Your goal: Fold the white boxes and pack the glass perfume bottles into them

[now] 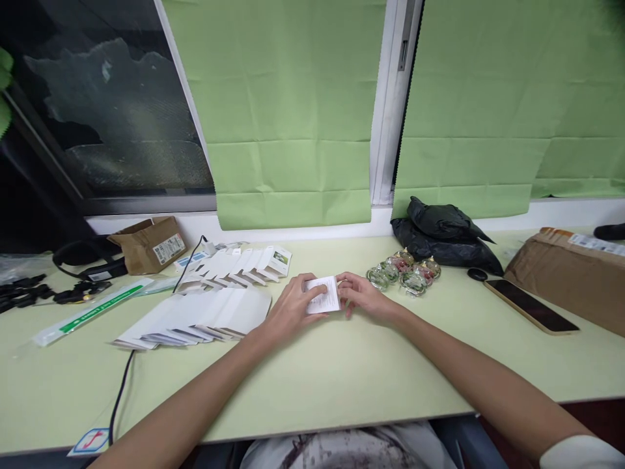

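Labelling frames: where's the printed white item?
Near centre in the head view, the printed white item is in the left hand, right of the fanned cartons, with the right hand at its right edge.

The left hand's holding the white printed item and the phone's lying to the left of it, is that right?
Not quite: the head view shows the phone lying to the right of the white printed item. The left hand is holding that item, as you said.
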Tool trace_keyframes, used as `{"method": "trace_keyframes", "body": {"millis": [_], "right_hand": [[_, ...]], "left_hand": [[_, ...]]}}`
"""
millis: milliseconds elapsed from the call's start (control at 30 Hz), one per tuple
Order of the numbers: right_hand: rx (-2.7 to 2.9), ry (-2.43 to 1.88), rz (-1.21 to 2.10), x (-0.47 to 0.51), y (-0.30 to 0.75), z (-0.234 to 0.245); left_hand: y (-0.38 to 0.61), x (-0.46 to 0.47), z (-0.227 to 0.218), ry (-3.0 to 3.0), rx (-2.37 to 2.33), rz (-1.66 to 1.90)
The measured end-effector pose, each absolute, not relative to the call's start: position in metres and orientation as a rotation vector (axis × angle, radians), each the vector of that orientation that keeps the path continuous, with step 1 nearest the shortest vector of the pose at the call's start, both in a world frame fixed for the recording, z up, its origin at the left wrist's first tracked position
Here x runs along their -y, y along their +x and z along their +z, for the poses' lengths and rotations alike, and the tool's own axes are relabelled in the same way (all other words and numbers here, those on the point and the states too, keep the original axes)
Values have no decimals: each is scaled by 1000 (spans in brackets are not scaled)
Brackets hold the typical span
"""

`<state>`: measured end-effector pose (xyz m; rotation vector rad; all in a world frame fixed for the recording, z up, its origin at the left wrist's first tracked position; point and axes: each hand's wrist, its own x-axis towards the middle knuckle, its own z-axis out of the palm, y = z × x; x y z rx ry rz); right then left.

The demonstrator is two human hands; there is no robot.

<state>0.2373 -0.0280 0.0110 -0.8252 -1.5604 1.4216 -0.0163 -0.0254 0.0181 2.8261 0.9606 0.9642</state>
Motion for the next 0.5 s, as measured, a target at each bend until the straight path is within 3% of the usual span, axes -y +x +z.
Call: {"method": "trace_keyframes", "body": {"millis": [500], "right_hand": [[1557,-772,1501,31,237,14]], "left_hand": [[-17,26,23,2810,-958,992]]}}
